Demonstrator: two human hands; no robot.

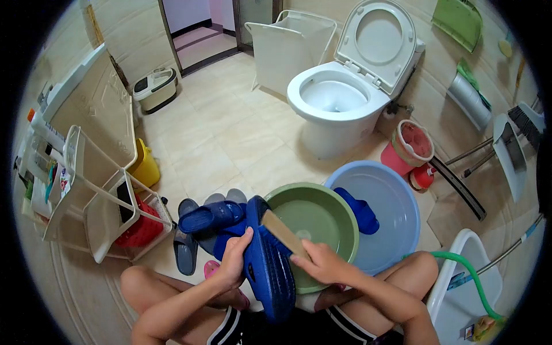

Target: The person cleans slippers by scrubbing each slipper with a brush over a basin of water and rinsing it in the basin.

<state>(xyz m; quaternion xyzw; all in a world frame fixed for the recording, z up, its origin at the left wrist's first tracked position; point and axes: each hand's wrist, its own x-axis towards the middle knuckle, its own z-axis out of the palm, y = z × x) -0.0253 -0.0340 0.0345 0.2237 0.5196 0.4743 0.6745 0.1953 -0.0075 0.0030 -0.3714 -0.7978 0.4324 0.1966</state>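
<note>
My left hand [233,256] grips a blue slipper [267,276] by its side, holding it upright above my lap. In my right hand [322,263] is a scrubbing brush [284,233] with a wooden back; its blue bristles touch the slipper near the upper end. Just beyond the brush stands a green basin [339,207] with water in it. Another blue slipper [356,211] lies in the light blue basin [411,207] to the right. Left of my hands, more blue slippers [210,217] and grey slippers [185,253] are piled on the floor.
A toilet [339,123] with its lid raised stands ahead, beside a white laundry hamper [287,52]. At right are a pink bucket [397,152], a white tub [460,299] and a green hose [477,279]. A plastic shelf [100,230] and yellow bin [146,167] are at left.
</note>
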